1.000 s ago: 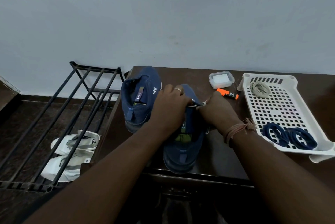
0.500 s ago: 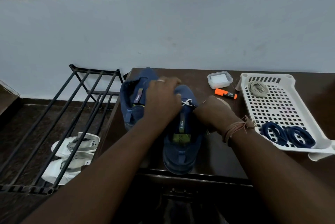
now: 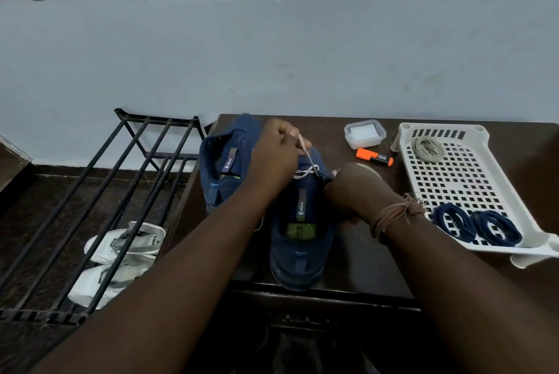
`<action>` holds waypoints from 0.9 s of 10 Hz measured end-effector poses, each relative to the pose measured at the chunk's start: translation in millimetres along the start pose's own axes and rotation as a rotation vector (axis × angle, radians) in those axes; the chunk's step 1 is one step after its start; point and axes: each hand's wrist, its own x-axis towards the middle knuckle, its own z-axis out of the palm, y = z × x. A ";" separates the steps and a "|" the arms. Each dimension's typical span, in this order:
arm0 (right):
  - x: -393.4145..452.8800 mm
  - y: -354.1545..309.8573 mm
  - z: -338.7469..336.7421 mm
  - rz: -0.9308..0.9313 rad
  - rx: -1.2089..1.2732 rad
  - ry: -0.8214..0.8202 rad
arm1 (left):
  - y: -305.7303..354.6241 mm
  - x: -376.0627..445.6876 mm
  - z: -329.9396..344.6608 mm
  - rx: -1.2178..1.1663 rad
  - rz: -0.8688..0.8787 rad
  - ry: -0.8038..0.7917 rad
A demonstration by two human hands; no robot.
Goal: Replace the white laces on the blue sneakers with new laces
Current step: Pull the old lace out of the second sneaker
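Two blue sneakers [image 3: 298, 231]; left hand [image 3: 276, 158] pinches taut white lace [image 3: 306, 158].

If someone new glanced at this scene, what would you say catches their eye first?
The left hand pulling a white lace up from the nearer blue sneaker at the table's middle, while the right hand steadies it. Next, the orange marker and the white tray at right.

Two sneakers [image 3: 299, 222] are filling the table's [image 3: 357, 255] left side. A box [image 3: 364, 133] and marker [image 3: 374, 157] are sitting behind, a tray [image 3: 453, 180] is blocking the right. Bare table is showing between sneaker and tray.
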 end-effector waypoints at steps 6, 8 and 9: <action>-3.0 -0.2 1.7 0.056 0.177 0.031 | 17.6 -0.8 -8.5 0.091 0.048 -0.218; -0.5 0.9 2.7 0.048 0.162 0.003 | 36.2 2.5 -26.9 0.047 0.035 -0.096; 6.2 3.9 6.0 0.041 0.166 0.016 | 20.6 6.2 -33.6 0.640 0.172 -0.072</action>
